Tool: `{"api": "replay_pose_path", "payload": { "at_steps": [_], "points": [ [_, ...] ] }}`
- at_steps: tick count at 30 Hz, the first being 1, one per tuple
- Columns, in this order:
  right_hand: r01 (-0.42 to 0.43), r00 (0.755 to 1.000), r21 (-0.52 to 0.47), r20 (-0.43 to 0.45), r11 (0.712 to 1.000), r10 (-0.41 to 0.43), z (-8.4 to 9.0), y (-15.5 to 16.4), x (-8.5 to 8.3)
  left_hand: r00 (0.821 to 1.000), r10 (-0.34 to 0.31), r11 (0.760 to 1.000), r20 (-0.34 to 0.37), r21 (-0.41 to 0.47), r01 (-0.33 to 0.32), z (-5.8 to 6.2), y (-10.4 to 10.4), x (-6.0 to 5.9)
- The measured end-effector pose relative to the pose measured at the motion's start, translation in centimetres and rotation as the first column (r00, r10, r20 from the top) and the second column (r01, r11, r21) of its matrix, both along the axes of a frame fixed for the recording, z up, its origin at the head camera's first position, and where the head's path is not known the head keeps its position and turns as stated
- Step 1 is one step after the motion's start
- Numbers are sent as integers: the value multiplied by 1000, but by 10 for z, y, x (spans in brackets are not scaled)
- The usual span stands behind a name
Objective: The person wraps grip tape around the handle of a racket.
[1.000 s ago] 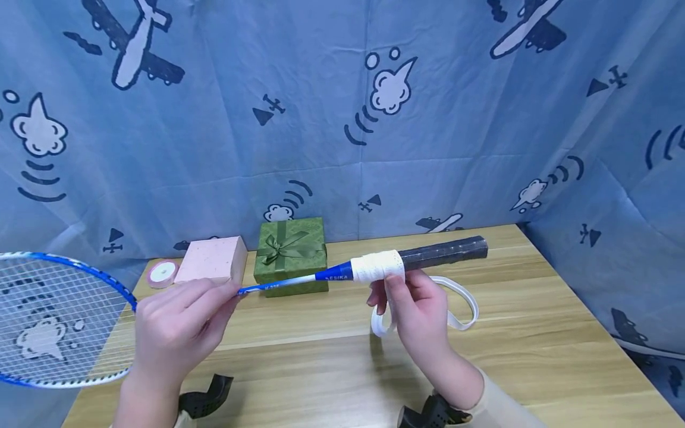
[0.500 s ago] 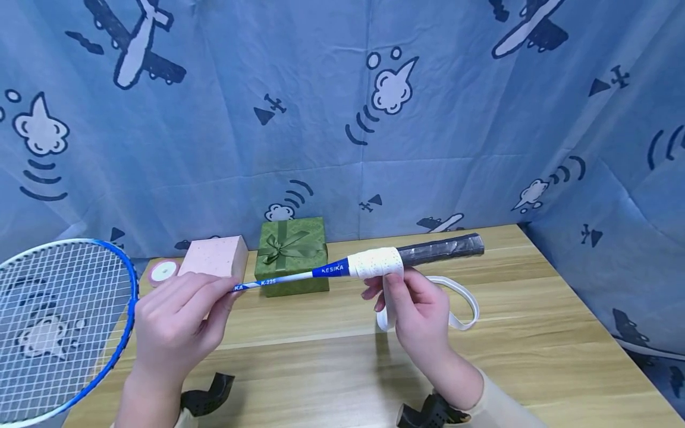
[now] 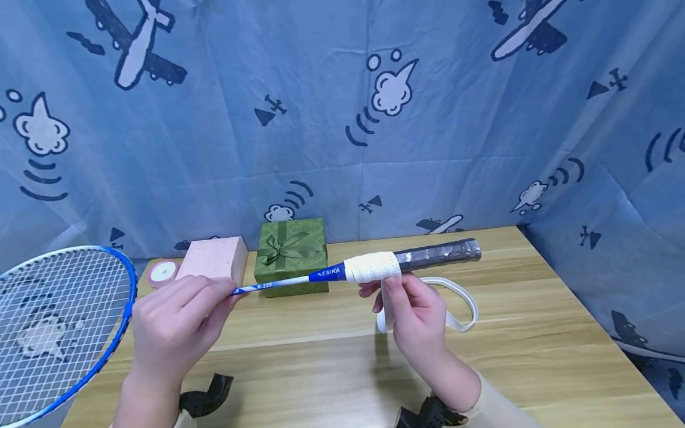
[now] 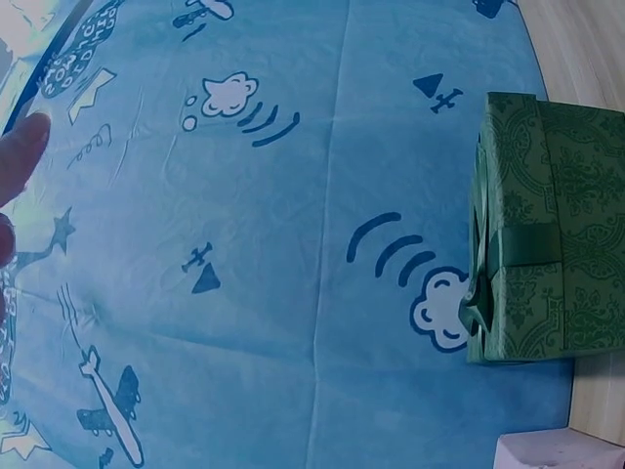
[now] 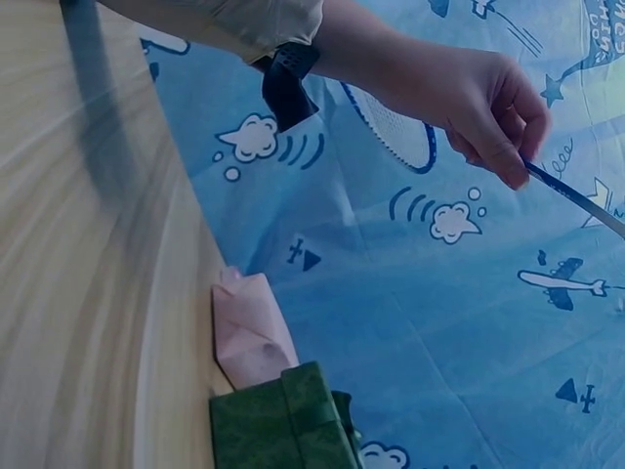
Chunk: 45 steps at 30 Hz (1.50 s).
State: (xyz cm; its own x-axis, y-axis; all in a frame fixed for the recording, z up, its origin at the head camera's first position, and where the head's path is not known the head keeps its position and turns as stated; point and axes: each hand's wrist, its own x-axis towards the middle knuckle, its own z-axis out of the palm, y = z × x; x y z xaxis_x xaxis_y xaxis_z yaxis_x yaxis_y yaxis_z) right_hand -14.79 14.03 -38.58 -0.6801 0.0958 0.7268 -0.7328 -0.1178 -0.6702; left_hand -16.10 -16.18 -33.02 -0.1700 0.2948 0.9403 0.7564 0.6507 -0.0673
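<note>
In the head view a blue-and-white badminton racket (image 3: 283, 282) is held above the table, its strung head at the left and its black handle (image 3: 441, 254) at the right. My left hand (image 3: 173, 327) pinches the thin shaft; the right wrist view shows this left hand (image 5: 493, 107) too. White perforated grip tape (image 3: 373, 267) is wound around the handle's part nearest the blue cone. Just under that wrap, my right hand (image 3: 420, 315) pinches the tape between thumb and fingers. A loose length of the tape loops down behind the right hand. Only fingertips (image 4: 20, 156) show in the left wrist view.
A green gift box (image 3: 291, 255) with a bow stands at the table's back edge. To its left are a pink box (image 3: 214, 258) and a pink-and-white roll (image 3: 163, 273). A blue patterned curtain (image 3: 321, 119) hangs behind the wooden table (image 3: 321, 368).
The racket has rolled about its shaft, so its strings and the printed lettering face me more. Its handle has shifted slightly left, with my right hand following. Both hands keep their hold.
</note>
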Motion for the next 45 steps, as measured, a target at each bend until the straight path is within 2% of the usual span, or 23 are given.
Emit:
{"api": "replay_pose_path", "payload": {
  "at_steps": [7,17,22,31,36,38,40,43,45],
  "points": [
    [23,999,-11,-26,1000,-23,2,1,-1,999,-7,1000,-43,12,8,2,1,-2],
    [84,995,25,47,996,-86,0,4,-1,999,-20,1000,-32,-19,19,2,2,-1],
    [63,996,-4,63,998,-62,0,4,-1,998,-41,999,-48,-17,40,2,3,-2],
    [19,1000,-63,-6,998,-20,2,2,-3,1000,-29,999,-12,-44,29,0,1,-2],
    [34,998,-27,47,999,-33,0,3,-3,999,-36,998,19,-51,36,-2,-1,-1],
    [14,996,-23,86,1000,-12,0,3,-2,999,-39,997,34,-59,41,-2,-2,-1],
    [-59,990,-65,124,996,67,1,4,-2,998,-29,996,53,-78,34,-2,-4,-1],
    [-173,969,-163,149,971,198,5,4,-1,997,-13,995,73,-100,20,-2,-4,0],
    [-204,959,-213,155,955,239,7,3,-1,997,9,995,71,-97,-2,-2,-4,0]
  ]
}}
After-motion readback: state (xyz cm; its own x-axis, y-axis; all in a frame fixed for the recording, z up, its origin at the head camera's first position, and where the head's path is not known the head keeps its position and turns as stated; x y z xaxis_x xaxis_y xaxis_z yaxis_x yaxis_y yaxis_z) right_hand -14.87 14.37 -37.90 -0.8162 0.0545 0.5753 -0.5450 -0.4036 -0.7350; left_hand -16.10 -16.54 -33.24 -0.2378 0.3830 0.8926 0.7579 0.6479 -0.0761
